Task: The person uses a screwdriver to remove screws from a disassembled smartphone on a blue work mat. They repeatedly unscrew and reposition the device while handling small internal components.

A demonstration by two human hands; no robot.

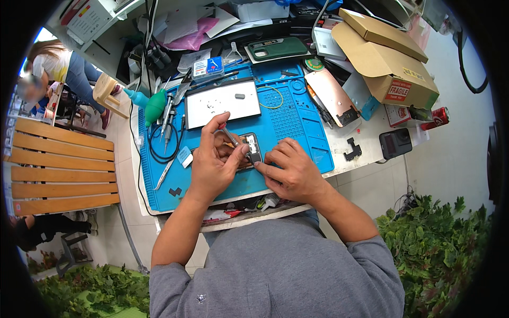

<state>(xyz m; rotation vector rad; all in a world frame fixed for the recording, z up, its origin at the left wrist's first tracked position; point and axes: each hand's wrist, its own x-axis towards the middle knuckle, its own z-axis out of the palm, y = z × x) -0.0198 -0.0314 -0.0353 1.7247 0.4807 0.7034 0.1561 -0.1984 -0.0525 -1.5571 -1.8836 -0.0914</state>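
An opened phone (253, 142) with bare inner parts lies on a blue repair mat (220, 190) in front of me. My left hand (210, 168) is closed around a slim screwdriver (230, 135) with a red end, slanting over the phone. The index finger rests near its upper end; the tip is hidden by the fingers. My right hand (295, 170) is closed at the phone's lower right edge, fingers curled and fingertips against it. Just beyond lies a white tray (222, 104) with small dark screws and a small grey piece on it.
A green air blower (155, 107), tweezers (163, 175) and a coiled black cable lie on the left. To the right are a rose-gold phone back (330, 98), a cardboard box (387, 69), a black bracket (352, 149) and an action camera (395, 143). Another person stands far left.
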